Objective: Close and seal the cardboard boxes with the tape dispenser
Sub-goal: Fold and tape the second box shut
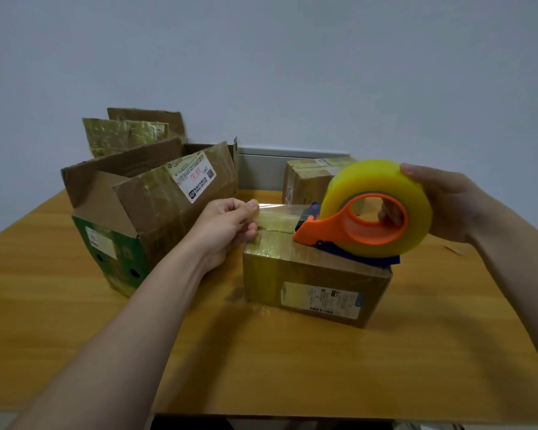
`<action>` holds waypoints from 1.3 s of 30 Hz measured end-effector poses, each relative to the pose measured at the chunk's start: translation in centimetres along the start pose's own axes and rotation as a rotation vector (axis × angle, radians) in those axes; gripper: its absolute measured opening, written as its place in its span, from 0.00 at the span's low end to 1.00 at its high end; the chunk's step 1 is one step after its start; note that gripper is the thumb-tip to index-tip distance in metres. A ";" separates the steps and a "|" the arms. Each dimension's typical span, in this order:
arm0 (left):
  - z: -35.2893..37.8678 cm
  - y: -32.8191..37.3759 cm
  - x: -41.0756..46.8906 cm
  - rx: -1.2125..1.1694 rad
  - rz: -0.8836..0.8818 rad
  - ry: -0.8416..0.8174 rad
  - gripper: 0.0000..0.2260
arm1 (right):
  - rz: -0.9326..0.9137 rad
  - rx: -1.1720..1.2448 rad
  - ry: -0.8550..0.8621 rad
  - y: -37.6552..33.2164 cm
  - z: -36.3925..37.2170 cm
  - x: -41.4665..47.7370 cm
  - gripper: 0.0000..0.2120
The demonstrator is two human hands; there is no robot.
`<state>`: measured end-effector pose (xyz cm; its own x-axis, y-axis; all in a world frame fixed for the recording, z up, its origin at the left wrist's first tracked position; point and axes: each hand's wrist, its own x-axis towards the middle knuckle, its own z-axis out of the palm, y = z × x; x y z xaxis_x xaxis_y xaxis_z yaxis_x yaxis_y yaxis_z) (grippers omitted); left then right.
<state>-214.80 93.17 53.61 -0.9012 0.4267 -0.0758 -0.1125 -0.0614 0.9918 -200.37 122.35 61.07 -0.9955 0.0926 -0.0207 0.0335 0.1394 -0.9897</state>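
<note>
A small closed cardboard box (311, 283) stands at the middle of the wooden table (261, 361). On its top rests an orange tape dispenser (351, 226) with a thick yellow roll of tape. My right hand (441, 203) grips the roll, fingers through its core. A clear strip of tape (280, 209) runs left from the dispenser above the box's top seam. My left hand (230, 225) pinches the strip's free end at the box's left edge.
A large open box (149, 212) with raised flaps and a white label stands at the left. Another small closed box (311, 178) sits behind the dispenser near the wall. More flaps (128, 131) rise at the back left.
</note>
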 end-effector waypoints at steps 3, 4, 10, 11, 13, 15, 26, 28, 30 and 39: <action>-0.4 0.0 -0.4 -0.019 0.005 -0.007 0.08 | -0.046 -0.023 -0.016 -1.4 1.3 0.2 0.29; -0.5 0.0 -0.5 -0.015 0.008 -0.008 0.08 | -0.066 -0.013 0.000 -1.9 2.0 0.1 0.23; -0.9 -0.3 -0.3 -0.014 -0.024 0.028 0.10 | -0.038 -0.042 -0.004 -3.9 3.6 1.5 0.22; -1.0 -0.5 -0.3 -0.062 -0.049 0.028 0.10 | -0.037 -0.017 -0.040 -3.8 3.3 1.5 0.20; -1.2 -1.0 -0.3 -0.186 -0.099 0.021 0.08 | -0.019 0.002 -0.080 -2.9 2.7 1.7 0.22; -1.2 -1.6 -0.4 -0.271 -0.127 -0.004 0.07 | -0.046 0.049 -0.091 -1.9 2.6 1.8 0.18; -1.4 -3.6 -0.4 -0.280 -0.142 -0.043 0.09 | -0.067 0.073 -0.031 -3.1 5.0 3.0 0.16; -1.4 -3.8 -0.4 -0.294 -0.141 -0.048 0.09 | -0.054 0.063 -0.036 -3.4 5.2 3.1 0.17; -1.5 -3.8 -0.4 -0.317 -0.140 -0.055 0.09 | -0.046 0.050 -0.033 -3.5 5.3 3.1 0.17; -1.2 -5.0 -0.2 -0.214 -0.109 -0.060 0.08 | -0.037 0.012 -0.040 -3.9 5.8 3.2 0.18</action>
<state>-214.57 92.28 48.50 -0.8531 0.4936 -0.1690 -0.3001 -0.1993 0.9329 -204.25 116.43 64.03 -0.9988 0.0481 0.0110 -0.0047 0.1299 -0.9915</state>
